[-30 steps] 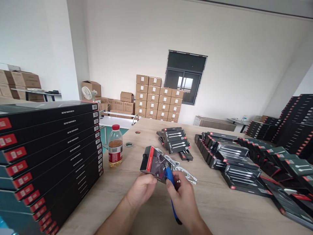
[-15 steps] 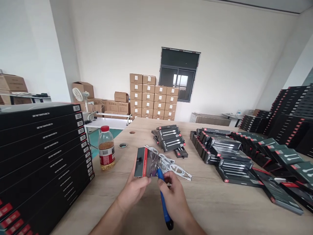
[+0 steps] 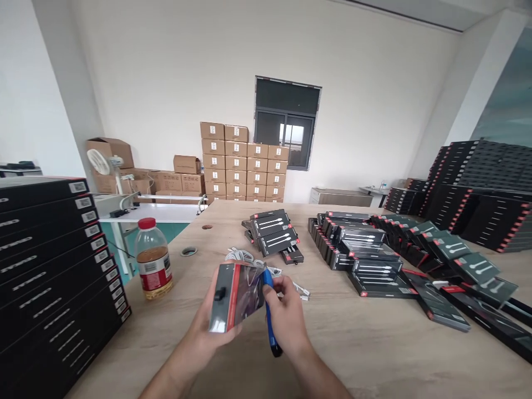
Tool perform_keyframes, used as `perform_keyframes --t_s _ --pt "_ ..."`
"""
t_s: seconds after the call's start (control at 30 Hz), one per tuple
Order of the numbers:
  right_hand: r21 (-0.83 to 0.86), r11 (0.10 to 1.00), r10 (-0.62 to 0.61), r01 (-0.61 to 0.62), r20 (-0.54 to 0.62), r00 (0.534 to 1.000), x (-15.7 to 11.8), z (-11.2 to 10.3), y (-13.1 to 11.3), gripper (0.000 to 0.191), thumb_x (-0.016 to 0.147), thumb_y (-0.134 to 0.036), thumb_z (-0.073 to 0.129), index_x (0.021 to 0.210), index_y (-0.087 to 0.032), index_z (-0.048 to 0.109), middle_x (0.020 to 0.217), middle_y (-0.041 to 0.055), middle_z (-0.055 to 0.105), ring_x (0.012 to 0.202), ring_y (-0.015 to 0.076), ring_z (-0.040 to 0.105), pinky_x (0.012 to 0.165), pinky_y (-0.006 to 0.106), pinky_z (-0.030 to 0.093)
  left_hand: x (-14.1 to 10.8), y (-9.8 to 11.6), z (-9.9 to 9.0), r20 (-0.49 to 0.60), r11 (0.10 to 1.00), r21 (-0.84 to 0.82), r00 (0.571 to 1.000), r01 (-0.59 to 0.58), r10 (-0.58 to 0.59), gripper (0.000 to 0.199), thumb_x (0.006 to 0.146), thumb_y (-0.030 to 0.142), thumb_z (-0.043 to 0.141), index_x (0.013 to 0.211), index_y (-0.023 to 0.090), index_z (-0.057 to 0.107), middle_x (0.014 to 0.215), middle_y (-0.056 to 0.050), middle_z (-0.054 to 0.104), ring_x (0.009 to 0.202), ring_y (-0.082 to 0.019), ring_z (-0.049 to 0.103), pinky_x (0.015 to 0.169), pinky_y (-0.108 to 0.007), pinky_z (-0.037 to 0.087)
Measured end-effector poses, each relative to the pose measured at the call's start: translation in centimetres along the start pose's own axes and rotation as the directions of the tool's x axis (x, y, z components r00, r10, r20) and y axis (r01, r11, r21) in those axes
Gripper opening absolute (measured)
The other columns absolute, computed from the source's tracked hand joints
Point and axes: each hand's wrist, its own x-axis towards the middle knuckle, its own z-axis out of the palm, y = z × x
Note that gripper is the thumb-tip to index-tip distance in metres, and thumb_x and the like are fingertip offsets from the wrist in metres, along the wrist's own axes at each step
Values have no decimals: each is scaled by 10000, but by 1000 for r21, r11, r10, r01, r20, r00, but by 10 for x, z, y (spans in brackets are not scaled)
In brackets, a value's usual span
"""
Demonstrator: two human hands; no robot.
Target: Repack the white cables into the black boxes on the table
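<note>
L to R. Tall stack of flat black boxes (image 3: 50, 266) at 9 o'clock on the wooden table (image 3: 374, 343). Just right of it, drink bottle (image 3: 154, 267) w/ red cap, upright, approx half full. Small ring-shaped item (image 3: 189, 251) at the bottle's 2 o'clock.

Left hand (image 3: 208, 327) is closed round a small retail box (image 3: 236, 295) w/ red stripe & clear window, held up off the table, tilted, at approx 6 o'clock of centre. Right hand (image 3: 286, 316) at the box's 3 o'clock edge, fingers wrapped on a blue tool (image 3: 269, 316) whose tip meets that edge. Loose white cable (image 3: 266, 266) lies on the table just behind the box, at its 12–1 o'clock.

Handling, my read: box looks light, thin card plus plastic window, so it dents easily & is prob. a bit slick. Best held by the long edges & corners, thumb off the window, as the left hand roughly does.

Further right: small pile of boxes (image 3: 272, 235) at 12, then rows of same boxes (image 3: 374, 260) from 1 to 3 o'clock.

Vs 0.5 s ago: box is raised & tipped more upright, closer to the camera; cable no longer drapes over it. Tool tip still at the right edge. View swung right, so bottle & stack sit further left.
</note>
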Motion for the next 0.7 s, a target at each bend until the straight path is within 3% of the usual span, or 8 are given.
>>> perform_keyframes --t_s 0.07,0.13,0.23,0.37,0.53,0.7 --pt "-28 999 -17 18 9 1000 1 -3 -2 229 807 -422 600 874 -206 569 758 -12 604 650 154 533 615 271 436 1 5 6 4 999 28 1000 23 -23 700 560 174 860 1236 236 690 1093 -77 767 1205 -391 618 1025 -468 506" --pt "-77 996 -38 40 23 999 2 -7 -4 216 822 -403 597 899 -203 573 766 -15 596 645 149 519 613 269 428 4 14 15 81 999 -18 996 40 -38 605 586 198 823 1182 210 721 1106 -102 765 1186 -418 625 1003 -528 518" --pt "-122 988 -81 92 93 992 -2 -12 -8 160 840 -357 593 890 -206 579 756 -23 584 647 144 508 613 262 418 9 31 23 174 983 -173 981 -57 88 578 599 187 779 1174 224 727 1153 -96 755 1157 -403 648 1011 -539 518" --pt "-138 980 -112 144 216 970 -9 -15 -16 118 838 -312 609 881 -202 607 747 -17 606 674 154 532 637 264 423 15 45 15 164 940 -315 968 -129 188 536 627 261 780 1160 245 725 1195 -82 744 1097 -386 683 987 -556 528" --pt "-103 988 -92 117 222 971 -13 -10 -17 130 819 -315 627 860 -192 620 724 -13 601 641 147 505 613 261 408 20 36 -3 97 905 -420 989 -64 115 467 591 332 832 1043 244 758 1033 -63 795 917 -346 746 945 -537 554" --pt "-61 994 -76 88 171 982 -12 -8 -8 167 830 -356 622 862 -192 618 749 -2 622 647 147 513 609 255 418 22 22 -2 58 887 -454 997 77 -57 336 673 435 789 920 207 774 935 -78 803 871 -341 753 983 -547 522"
